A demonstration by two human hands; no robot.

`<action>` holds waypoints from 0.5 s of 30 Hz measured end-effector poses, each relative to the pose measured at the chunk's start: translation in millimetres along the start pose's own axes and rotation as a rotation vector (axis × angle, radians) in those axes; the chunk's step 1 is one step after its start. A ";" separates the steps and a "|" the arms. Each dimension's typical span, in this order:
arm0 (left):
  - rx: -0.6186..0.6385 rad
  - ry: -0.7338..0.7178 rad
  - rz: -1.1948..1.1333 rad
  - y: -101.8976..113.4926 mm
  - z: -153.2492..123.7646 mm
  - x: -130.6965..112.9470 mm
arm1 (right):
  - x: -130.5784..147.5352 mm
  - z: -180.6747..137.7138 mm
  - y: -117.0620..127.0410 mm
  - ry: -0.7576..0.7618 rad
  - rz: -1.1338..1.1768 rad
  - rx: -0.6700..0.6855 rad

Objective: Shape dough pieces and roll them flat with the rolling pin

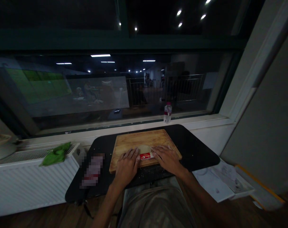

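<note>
Dough (pixel 144 148) is lying on the wooden cutting board (pixel 125 144), under a red-labelled cylinder (pixel 146 155) that left hand (pixel 127 164) and right hand (pixel 166 158) are pressing flat, fingers together; even pressure would probably roll best.

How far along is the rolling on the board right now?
Done: a pale dough piece lies flattened on the wooden cutting board. In hand: the left hand and right hand press flat on a cylinder with a red-and-white label, lying across the dough's near edge. Left: the dough looks small, likely needing more rolling. Crumbs dot the black table.
</note>
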State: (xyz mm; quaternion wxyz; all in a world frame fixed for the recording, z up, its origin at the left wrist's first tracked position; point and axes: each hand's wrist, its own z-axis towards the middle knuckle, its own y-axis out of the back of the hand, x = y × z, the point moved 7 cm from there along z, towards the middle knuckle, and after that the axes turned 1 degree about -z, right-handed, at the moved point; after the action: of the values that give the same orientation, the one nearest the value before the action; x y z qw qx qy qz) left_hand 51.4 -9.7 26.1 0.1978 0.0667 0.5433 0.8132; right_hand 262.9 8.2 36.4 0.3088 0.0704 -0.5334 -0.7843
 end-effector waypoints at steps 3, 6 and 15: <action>-0.026 -0.011 -0.016 -0.3 -6.2 -1.5 | 1.2 -3.2 0.8 0.018 0.026 -0.013; -0.036 -0.023 -0.029 -1.3 -10.9 -2.2 | 1.3 -6.0 0.7 0.013 0.041 -0.022; -0.070 -0.088 -0.091 -1.6 -25.1 -4.6 | -1.2 -23.4 -9.1 -0.006 0.092 -0.066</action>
State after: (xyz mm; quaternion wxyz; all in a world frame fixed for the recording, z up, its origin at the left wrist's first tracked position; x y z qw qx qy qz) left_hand 47.8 -32.5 15.1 0.2604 0.0709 0.5079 0.8181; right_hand 270.4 -7.5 18.4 0.3451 0.0335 -0.5109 -0.7866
